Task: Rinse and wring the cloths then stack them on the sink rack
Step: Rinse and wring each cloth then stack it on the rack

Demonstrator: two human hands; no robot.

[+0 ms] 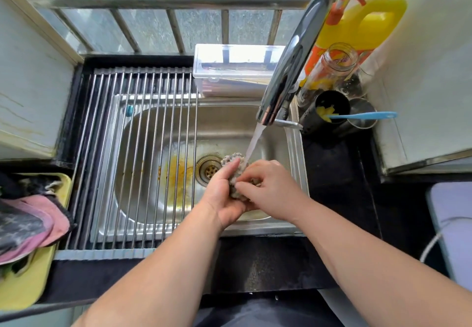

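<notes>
A bunched grey patterned cloth [233,163] is under the stream of water from the chrome tap [286,71], above the steel sink [229,119]. My left hand [224,194] grips the cloth from below and the left. My right hand [268,188] pinches it from the right. Most of the cloth is hidden between my hands. The roll-up sink rack [138,148] of metal rods covers the sink's left half and holds nothing. More cloths [30,222], pink and dark patterned ones, lie piled on a yellow tray [28,285] at the left.
A clear plastic box [235,71] stands behind the sink. At the right of the tap are a yellow detergent bottle [367,22], a glass jar [334,63] and a black holder [329,109] with a blue utensil. The drain [208,169] has orange stains beside it.
</notes>
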